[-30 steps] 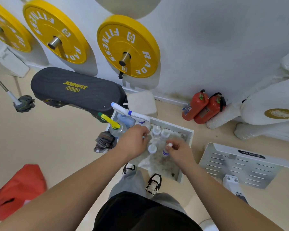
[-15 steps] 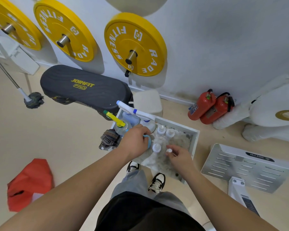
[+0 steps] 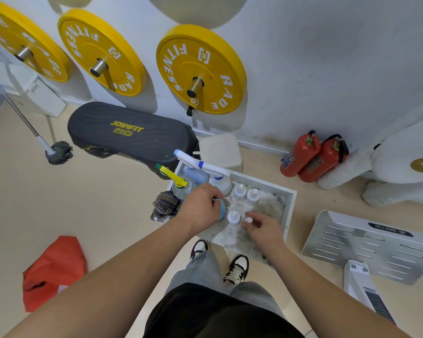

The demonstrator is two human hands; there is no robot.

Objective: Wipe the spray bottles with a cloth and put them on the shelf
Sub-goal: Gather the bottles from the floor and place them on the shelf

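Head view: the left hand (image 3: 200, 211) curls round a blue thing (image 3: 221, 212) at the tray's (image 3: 289, 211) left side; whether it is a bottle or a lid, I cannot tell. The right hand (image 3: 264, 228) pinches the white cap of a small bottle (image 3: 248, 219) standing in the tray, just beside another capped bottle (image 3: 233, 217). Two more stand near the back (image 3: 246, 192). The spray bottles (image 3: 213, 168) crowd the tray's far left corner, triggers pointing left. The cloth (image 3: 165, 206) hangs at the tray's left edge, in neither hand.

Risks, as I judge them: the bottles stand close together, so lifting one by its cap could knock over its neighbour. A grip on the cap alone may slip, or the cap may work loose. With the cloth out of hand, a bottle may be put away unwiped.

Against the frame a second ago, the left hand has dropped from the sprayers to the blue thing, which was not showing then. The right hand has lowered its bottle: the coloured body showed then, and only the cap shows now.
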